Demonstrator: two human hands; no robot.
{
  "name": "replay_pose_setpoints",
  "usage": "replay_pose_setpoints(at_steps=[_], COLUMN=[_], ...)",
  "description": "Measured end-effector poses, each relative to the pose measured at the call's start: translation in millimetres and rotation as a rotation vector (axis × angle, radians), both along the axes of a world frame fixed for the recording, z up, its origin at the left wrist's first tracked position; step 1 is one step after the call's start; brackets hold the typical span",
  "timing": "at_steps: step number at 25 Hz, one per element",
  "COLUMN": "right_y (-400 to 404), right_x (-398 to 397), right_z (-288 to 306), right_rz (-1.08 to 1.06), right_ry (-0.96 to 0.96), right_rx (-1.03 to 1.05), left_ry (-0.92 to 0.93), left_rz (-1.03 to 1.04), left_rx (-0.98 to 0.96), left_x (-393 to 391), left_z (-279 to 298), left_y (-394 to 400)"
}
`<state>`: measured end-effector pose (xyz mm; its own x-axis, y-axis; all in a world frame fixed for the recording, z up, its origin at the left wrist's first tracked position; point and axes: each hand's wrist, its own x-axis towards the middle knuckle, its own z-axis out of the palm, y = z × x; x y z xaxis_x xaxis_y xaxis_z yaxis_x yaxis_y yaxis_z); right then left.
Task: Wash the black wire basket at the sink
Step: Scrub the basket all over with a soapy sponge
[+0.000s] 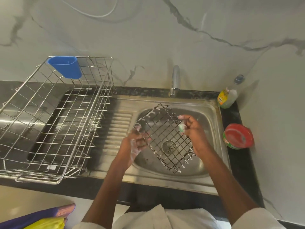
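Over the steel sink I see the black wire basket held tilted above the bowl, w/ white suds clinging along its rim wires and the drain visible through its grid. Left hand is soapy, fingers curled round the basket's near-left edge, clamped on the wire. Right hand is at the basket's right side, fingers pinching a small green scrubber against the wire; index finger sticks out straighter toward the top edge. Chrome tap stands behind the bowl; I can't tell whether water is running. On the drainboard to the left sits a big steel dish rack w/ a blue cutlery cup hooked on its back rim. Right of the sink, on the black counter, a dish-soap bottle stands in the corner and a round red-lidded tub sits nearer me. Bottom left, purple and yellow cloth pokes in.
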<state>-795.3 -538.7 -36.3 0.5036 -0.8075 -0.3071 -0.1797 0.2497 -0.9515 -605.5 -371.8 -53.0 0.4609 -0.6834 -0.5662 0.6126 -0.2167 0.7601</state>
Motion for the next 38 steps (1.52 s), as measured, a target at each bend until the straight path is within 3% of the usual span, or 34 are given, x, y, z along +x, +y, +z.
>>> replay_pose_setpoints(at_steps=[5, 9, 11, 15, 19, 20, 24, 26, 28, 30, 34, 36, 38], right_y=[-13.8, -19.1, -23.5, -24.7, 2.6, 16.4, 68.9, 53.9, 35.7, 39.0, 74.2, 59.9, 39.5], right_x=[5.1, 10.7, 14.4, 21.2, 35.2, 43.0, 65.7, 48.7, 25.7, 25.3, 50.3, 36.2, 13.2], right_z=[17.4, 41.8, 45.5, 47.7, 33.8, 27.1, 22.9, 14.6, 2.8, -0.5, 12.7, 6.4, -5.1], right_rz=[0.100, 0.250, 0.306, 0.267, -0.288, -0.338, 0.083, 0.022, -0.172, -0.215, 0.079, 0.096, 0.008], right_ry=[0.048, 0.181, 0.230, 0.208, 0.312, 0.272, 0.105, 0.205, 0.384, 0.419, 0.257, 0.367, 0.629], right_rx=[-0.114, -0.238, -0.265, -0.317, -0.675, -0.730, -0.975, -1.004, -0.772, -0.620, -0.855, -0.895, -0.785], left_ry=[-0.589, -0.795, -0.702, -0.379, -0.223, -0.207, -0.140, -0.081, -0.025, -0.020, -0.052, -0.010, 0.014], left_rz=[0.014, -0.382, -0.396, -0.094, 0.071, 0.104, 0.185, 0.208, 0.230, 0.235, 0.248, 0.280, 0.294], left_rx=[-0.024, 0.157, 0.191, 0.124, 0.151, 0.162, 0.154, 0.175, 0.176, 0.174, 0.209, 0.207, 0.200], left_x=[9.4, 22.1, 23.0, 8.6, -5.7, -9.1, -16.4, -16.3, -16.7, -19.1, -22.8, -20.2, -17.7], left_z=[40.6, 49.6, 45.3, 35.3, 44.5, 45.3, 44.6, 48.4, 53.5, 54.1, 52.1, 53.0, 53.1], left_y=[-12.1, -31.7, -39.5, -51.4, -59.8, -61.8, -64.9, -60.2, -55.7, -55.7, -57.8, -54.0, -50.4])
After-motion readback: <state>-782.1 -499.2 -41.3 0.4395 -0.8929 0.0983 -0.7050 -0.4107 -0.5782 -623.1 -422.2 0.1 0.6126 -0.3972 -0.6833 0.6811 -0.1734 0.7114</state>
